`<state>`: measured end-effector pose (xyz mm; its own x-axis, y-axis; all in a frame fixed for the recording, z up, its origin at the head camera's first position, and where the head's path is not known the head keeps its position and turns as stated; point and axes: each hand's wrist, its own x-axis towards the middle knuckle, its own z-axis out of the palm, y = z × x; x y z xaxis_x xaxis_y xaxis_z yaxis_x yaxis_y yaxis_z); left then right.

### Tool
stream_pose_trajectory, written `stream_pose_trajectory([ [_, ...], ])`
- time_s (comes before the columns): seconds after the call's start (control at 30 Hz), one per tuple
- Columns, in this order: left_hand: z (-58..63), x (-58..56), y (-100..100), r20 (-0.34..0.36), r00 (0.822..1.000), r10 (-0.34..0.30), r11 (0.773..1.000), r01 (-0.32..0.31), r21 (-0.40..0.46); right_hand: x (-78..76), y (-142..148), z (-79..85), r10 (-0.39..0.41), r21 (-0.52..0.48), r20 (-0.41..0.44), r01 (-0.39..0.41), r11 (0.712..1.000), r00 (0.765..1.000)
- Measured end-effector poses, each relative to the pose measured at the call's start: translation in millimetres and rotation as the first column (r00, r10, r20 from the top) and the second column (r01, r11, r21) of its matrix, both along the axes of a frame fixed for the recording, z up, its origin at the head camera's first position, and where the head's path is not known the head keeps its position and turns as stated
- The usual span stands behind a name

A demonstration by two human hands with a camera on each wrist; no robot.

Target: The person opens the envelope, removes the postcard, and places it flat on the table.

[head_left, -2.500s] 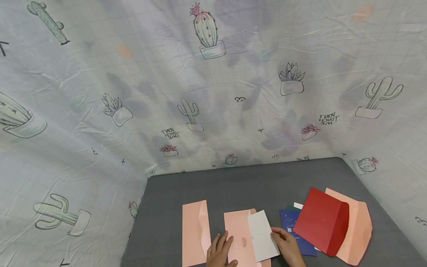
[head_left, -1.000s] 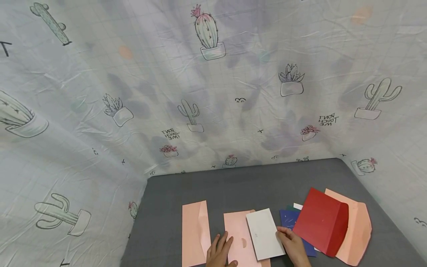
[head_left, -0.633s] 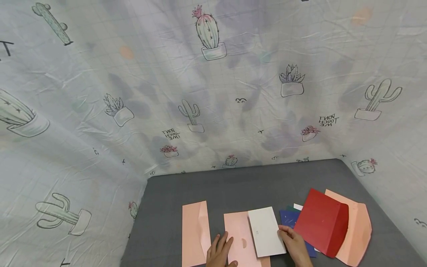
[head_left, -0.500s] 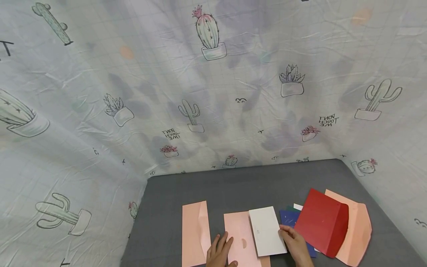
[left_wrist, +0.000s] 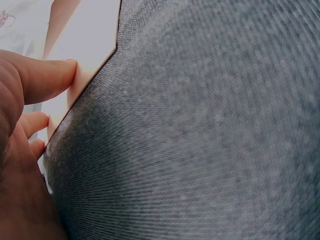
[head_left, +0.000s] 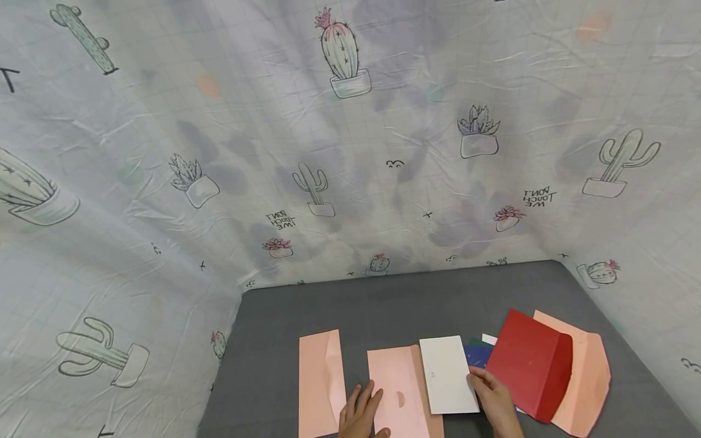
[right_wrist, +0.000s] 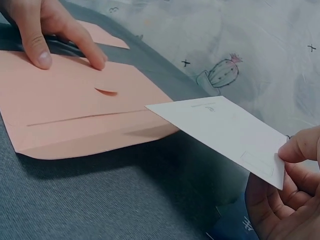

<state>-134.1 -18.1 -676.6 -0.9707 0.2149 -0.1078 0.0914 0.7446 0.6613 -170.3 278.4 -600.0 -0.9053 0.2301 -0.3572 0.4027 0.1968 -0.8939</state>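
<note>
In the head view my right hand [head_left: 495,398] pinches the right edge of a white card [head_left: 446,376] between thumb and fingers. The card [right_wrist: 225,132] is raised in the right wrist view, its far left corner overlapping the pink envelope's edge, and faint print shows on its face. My left hand [head_left: 359,415] rests on the left side of that pink envelope [head_left: 390,372], fingers spread and fairly straight. Seen from the left wrist, the thumb [left_wrist: 52,80] lies on the envelope near its edge. The envelope has a half-moon notch and an unfolded flap [right_wrist: 95,140] on the right.
Another pink envelope [head_left: 316,383] lies to the left on the dark grey table [head_left: 405,307]. At the right, a red envelope [head_left: 523,359] overlaps a pink envelope [head_left: 591,371] and a blue card [head_left: 476,354]. A cactus-print curtain [head_left: 383,121] surrounds the table.
The white card was partly under the pink envelope's edge; my right hand has drawn it out and moved it rightward, now straighter and over the blue card. My left hand has stayed put.
</note>
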Motion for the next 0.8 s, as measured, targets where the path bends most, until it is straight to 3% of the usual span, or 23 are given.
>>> stream_pose_trajectory([
  [0.8,5.7,0.5,1,-0.004,1.0,0.004,1.0,-0.004,-0.015,-2.1,29,-8.5,-0.084,0.011,0.057,0.083,0.996,0.995],
])
